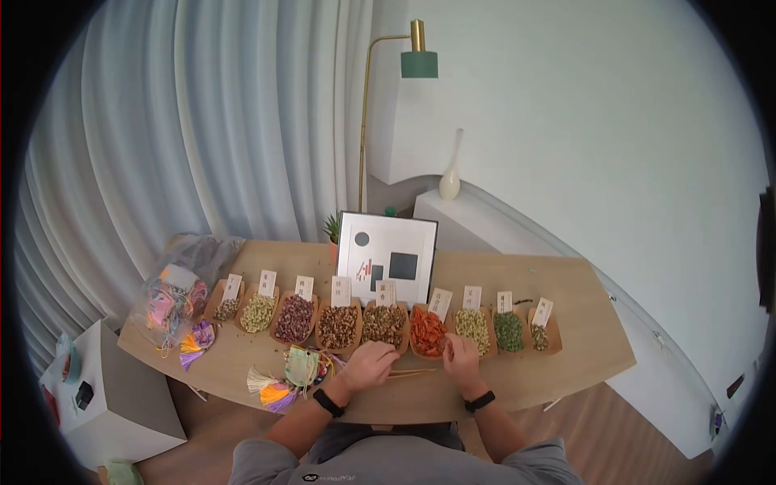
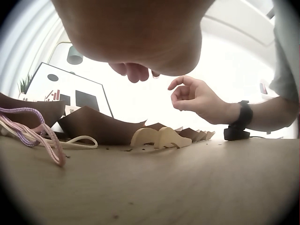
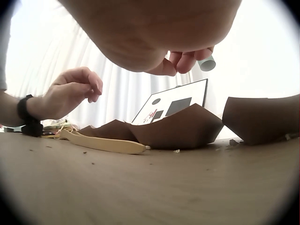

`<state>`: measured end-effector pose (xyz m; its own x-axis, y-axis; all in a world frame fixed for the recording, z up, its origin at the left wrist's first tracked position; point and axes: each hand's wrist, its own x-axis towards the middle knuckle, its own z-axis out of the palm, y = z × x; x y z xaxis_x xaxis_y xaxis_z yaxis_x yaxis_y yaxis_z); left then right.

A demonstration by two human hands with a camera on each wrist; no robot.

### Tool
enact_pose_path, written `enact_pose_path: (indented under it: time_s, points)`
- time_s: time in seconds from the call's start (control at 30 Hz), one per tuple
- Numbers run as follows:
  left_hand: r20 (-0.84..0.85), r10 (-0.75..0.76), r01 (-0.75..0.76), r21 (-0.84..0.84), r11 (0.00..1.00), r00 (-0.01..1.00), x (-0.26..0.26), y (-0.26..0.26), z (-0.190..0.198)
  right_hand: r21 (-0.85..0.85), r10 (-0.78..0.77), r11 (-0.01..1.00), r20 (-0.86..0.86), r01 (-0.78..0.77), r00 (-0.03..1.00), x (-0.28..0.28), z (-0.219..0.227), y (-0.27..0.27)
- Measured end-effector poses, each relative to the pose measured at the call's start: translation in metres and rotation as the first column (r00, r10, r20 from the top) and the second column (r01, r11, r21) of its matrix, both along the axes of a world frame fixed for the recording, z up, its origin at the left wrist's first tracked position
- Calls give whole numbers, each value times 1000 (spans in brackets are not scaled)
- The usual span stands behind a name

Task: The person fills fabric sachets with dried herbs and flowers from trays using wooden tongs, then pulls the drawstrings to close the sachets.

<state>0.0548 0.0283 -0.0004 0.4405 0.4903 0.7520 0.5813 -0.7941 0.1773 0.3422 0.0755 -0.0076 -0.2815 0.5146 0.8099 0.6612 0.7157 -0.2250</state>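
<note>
My left hand [image 1: 369, 364] hovers by the front edge of a tray of brown dried herbs [image 1: 383, 323], its fingers loosely bent. The right hand [image 1: 462, 360] hangs beside the tray of orange-red dried flowers [image 1: 427, 331]. In the left wrist view the right hand [image 2: 199, 99] has bent fingers, with a gap between thumb and forefinger. In the right wrist view the left hand [image 3: 70, 93] is raised off the table, fingers curled near the thumb. Nothing shows in either hand. Pale wooden tongs [image 1: 414, 373] lie on the table below the hands.
Labelled trays of dried herbs, among them a green one [image 1: 508, 332], line the table [image 1: 558, 283]. A framed board [image 1: 404, 234] stands behind. Tasselled sachets [image 1: 303, 368] and a plastic bag [image 1: 174, 295] lie left. Small crumbs dot the tabletop.
</note>
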Motion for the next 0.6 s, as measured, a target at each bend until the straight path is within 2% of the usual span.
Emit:
enact_pose_path:
  time_s: [0.07,0.27,0.4,0.47,0.57,0.6]
  points:
    - [1,2,-2,15,1000,1000,0,2,-4,-74,-1,997,-4,1,1000,2,-4,0]
    - [13,35,-35,-6,999,999,-4,3,0,-39,21,999,-29,-22,999,2,-6,4]
    - [27,39,-39,-15,999,999,-3,1,4,-107,69,991,-48,-74,996,1,-1,2]
    - [15,33,-32,-59,998,999,-3,1,6,-96,79,992,18,-77,997,1,1,0]
    - [7,3,-2,-88,996,1000,-3,1,5,-108,75,991,-6,-75,997,0,6,-1]
    - [7,10,-9,-97,995,1000,-2,2,4,-161,77,984,-23,-80,997,2,4,-1]
